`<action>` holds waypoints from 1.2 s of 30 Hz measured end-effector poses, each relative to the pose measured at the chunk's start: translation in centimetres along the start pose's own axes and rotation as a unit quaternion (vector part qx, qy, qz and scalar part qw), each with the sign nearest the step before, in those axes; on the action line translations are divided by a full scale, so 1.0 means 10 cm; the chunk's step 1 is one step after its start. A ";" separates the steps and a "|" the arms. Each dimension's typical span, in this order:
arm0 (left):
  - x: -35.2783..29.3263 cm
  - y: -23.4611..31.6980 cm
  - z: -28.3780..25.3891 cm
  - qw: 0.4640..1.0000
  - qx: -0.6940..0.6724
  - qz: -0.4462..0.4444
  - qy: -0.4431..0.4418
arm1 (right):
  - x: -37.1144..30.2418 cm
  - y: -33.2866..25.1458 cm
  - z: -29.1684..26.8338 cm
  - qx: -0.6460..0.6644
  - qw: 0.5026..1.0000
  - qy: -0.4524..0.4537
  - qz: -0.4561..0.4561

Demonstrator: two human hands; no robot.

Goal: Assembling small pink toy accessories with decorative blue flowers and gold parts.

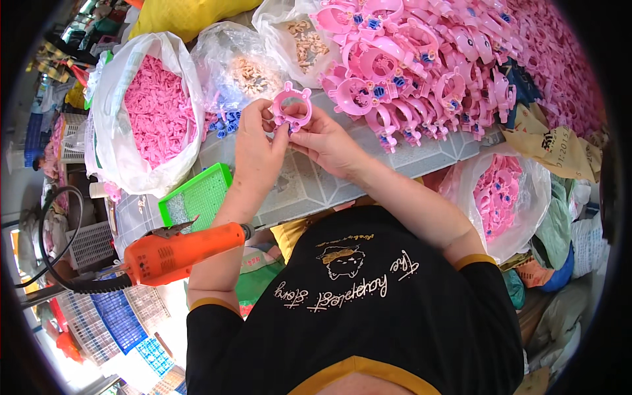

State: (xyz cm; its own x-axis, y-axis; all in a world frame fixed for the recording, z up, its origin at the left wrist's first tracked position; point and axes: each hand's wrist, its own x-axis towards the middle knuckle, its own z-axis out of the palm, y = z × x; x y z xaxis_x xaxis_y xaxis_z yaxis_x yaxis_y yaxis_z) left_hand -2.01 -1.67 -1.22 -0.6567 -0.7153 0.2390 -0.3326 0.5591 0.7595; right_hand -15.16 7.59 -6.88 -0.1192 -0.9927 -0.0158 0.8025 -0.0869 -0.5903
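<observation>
Pink ring [277, 106] in fingers [321, 129] of 2 hands [258, 141] [329, 146]

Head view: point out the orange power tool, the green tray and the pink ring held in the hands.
Orange power tool [187, 254], head view: middle of its casing.
Green tray [227, 174], head view: its right-hand wall.
Pink ring [291, 93], head view: upper part of its band.

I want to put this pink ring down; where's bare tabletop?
Bare tabletop shows between the left forearm and right forearm, plus a narrow strip before the pink heap. Crowded: green tray and white bag leftward, clear bag behind.
</observation>
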 end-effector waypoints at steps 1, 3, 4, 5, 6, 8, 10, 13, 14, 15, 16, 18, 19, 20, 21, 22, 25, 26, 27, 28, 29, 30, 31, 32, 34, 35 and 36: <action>-0.01 0.03 0.00 1.000 0.002 -0.006 0.008 | 0.00 0.01 -0.01 0.001 1.000 -0.001 0.000; -0.02 0.10 -0.03 1.000 0.007 -0.012 0.017 | 0.00 0.03 -0.03 -0.003 1.000 0.000 0.005; -0.01 0.13 -0.05 0.999 0.026 -0.016 0.028 | 0.00 0.02 0.00 -0.003 1.000 -0.003 0.004; 0.00 0.14 -0.06 0.998 0.045 -0.020 0.040 | -0.02 0.01 0.05 0.017 1.000 0.014 0.008; 0.04 0.13 -0.09 0.998 0.047 -0.017 0.042 | -0.02 0.00 0.08 0.036 0.999 0.031 0.012; 0.18 0.10 -0.18 0.994 0.012 -0.004 0.105 | -0.01 -0.01 -0.03 0.037 0.998 0.046 0.010; 0.37 0.00 -0.32 0.990 0.018 0.016 0.142 | 0.01 -0.02 -0.06 0.049 0.995 0.082 0.005; 0.66 -0.23 -0.32 0.979 0.047 0.042 0.193 | 0.00 -0.01 -0.08 0.039 0.995 0.075 0.046; 0.72 -0.31 -0.33 0.977 0.119 0.096 0.150 | 0.00 -0.02 -0.04 0.039 0.996 0.072 0.046; 0.78 -0.40 -0.33 0.965 0.189 0.148 0.105 | 0.00 -0.03 0.00 0.051 0.995 0.074 0.048; 0.84 -0.53 -0.31 0.964 0.197 0.165 0.072 | 0.01 -0.04 0.03 0.062 0.994 0.076 0.051; 0.93 -0.81 -0.25 0.960 0.236 0.150 0.030 | 0.03 -0.01 0.00 0.064 0.994 0.071 0.046; 0.99 -0.79 -0.21 0.953 0.270 0.135 -0.016 | 0.03 -0.03 -0.01 0.068 0.994 0.071 0.039; 1.03 -0.77 -0.18 0.953 0.268 0.139 -0.017 | 0.03 -0.04 -0.03 0.067 0.994 0.073 0.035; 1.07 -0.75 -0.14 0.947 0.303 0.086 -0.061 | 0.03 -0.05 -0.04 0.067 0.994 0.079 0.036; 1.10 -0.71 -0.13 0.935 0.337 0.032 -0.103 | 0.02 -0.06 -0.03 0.067 0.994 0.083 0.037; 1.16 -0.72 -0.13 0.938 0.325 0.009 -0.120 | 0.02 -0.07 -0.03 0.074 0.994 0.076 0.037; 1.16 -0.77 -0.14 0.938 0.325 0.009 -0.119 | 0.02 -0.07 -0.03 0.074 0.994 0.074 0.036; 1.14 -0.84 -0.16 0.937 0.327 0.057 -0.105 | 0.02 -0.07 -0.02 0.070 0.994 0.075 0.038; 1.12 -0.87 -0.17 0.934 0.329 0.106 -0.090 | 0.02 -0.07 -0.01 0.067 0.994 0.075 0.038; 1.11 -0.90 -0.17 0.934 0.329 0.106 -0.089 | 0.03 -0.06 -0.01 0.066 0.994 0.074 0.038; 1.09 -0.94 -0.18 0.941 0.306 0.123 -0.074 | 0.03 -0.06 -0.01 0.068 0.994 0.073 0.043; 1.08 -0.92 -0.18 0.948 0.280 0.140 -0.060 | 0.03 -0.06 -0.02 0.069 0.994 0.074 0.047; 1.07 -0.90 -0.20 0.948 0.281 0.140 -0.058 | 0.03 -0.06 -0.01 0.068 0.994 0.073 0.047; 1.04 -0.82 -0.24 0.970 0.202 0.138 -0.004 | 0.02 -0.05 -0.02 0.068 0.994 0.072 0.050; 1.01 -0.71 -0.25 0.970 0.199 0.140 -0.009 | 0.00 -0.06 -0.04 0.070 0.993 0.077 0.047; 0.96 -0.60 -0.28 0.987 0.127 0.094 -0.019 | 0.01 -0.07 -0.06 0.077 0.994 0.070 0.042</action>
State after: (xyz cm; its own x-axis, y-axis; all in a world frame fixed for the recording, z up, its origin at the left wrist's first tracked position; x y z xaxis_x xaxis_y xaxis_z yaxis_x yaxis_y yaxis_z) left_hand -4.41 -13.01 -1.78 -0.7465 -0.5748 0.3352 -0.3579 0.7715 0.5260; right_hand -16.05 7.61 -6.96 -0.1191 -0.9768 -0.1782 0.8917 -0.0263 -0.4520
